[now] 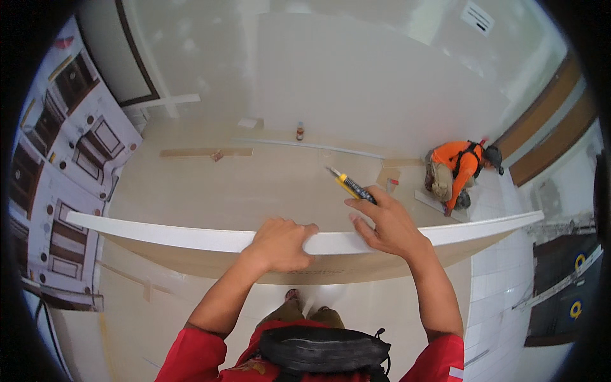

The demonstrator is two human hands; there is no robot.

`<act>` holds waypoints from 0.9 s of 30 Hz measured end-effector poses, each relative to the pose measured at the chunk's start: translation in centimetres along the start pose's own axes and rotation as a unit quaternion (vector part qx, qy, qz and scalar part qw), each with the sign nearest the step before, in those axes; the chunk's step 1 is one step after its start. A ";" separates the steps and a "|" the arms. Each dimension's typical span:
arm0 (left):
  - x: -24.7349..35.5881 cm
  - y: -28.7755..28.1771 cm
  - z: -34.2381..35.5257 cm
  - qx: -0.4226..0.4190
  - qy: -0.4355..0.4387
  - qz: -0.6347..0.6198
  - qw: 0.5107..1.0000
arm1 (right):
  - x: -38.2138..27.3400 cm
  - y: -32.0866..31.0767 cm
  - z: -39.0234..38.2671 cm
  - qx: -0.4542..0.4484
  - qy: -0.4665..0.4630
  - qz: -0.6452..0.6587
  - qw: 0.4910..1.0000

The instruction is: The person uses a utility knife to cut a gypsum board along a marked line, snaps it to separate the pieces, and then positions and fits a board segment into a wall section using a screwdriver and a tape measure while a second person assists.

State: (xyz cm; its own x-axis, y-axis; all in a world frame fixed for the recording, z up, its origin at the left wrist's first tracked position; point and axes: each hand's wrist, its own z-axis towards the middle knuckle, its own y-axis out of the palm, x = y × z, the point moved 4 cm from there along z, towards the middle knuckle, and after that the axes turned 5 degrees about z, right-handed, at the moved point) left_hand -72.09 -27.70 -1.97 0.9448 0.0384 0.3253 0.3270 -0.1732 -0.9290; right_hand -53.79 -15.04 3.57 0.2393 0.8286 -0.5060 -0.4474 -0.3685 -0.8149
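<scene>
A long board (337, 243) with a white edge and a tan face stands upright on its edge across in front of me. My left hand (280, 245) is closed over its top edge, left of the middle, with the thumb along the edge. My right hand (389, 224) rests on the same edge further right. Between its fingers it holds a yellow and black utility knife (356, 188), whose tip points away to the upper left, above the floor beyond the board. The lower side of the board facing away is hidden.
A person in an orange top (461, 169) crouches at the far right, a hand on a small flat piece (431, 202). A small brown bottle (300, 132), a long metal strip (305, 146) and a tan strip (207, 152) lie beyond the board. A printed panel (76, 153) stands left.
</scene>
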 end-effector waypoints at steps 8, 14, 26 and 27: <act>0.8 0.5 0.0 -0.020 -0.007 -0.046 0.999 | 3.6 4.2 0.8 -0.298 0.022 0.072 0.952; 1.4 1.1 -0.4 -0.030 -0.061 -0.062 0.996 | 3.3 4.6 0.1 -0.460 0.011 0.114 0.880; 4.6 2.1 -1.9 0.046 -0.193 -0.114 0.973 | 4.3 6.0 -1.5 -0.423 -0.070 0.120 0.896; 5.3 2.1 -1.3 0.053 -0.217 -0.111 0.968 | 4.2 6.2 -1.7 -0.425 -0.092 0.121 0.892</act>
State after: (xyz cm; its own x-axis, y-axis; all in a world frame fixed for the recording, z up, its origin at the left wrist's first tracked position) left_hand -66.40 -29.15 -2.01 0.7632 0.4777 0.4351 0.5010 -0.0122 -0.8653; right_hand -54.09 -14.53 -4.07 0.0443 0.7083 -0.7045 0.3672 -0.6674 -0.6479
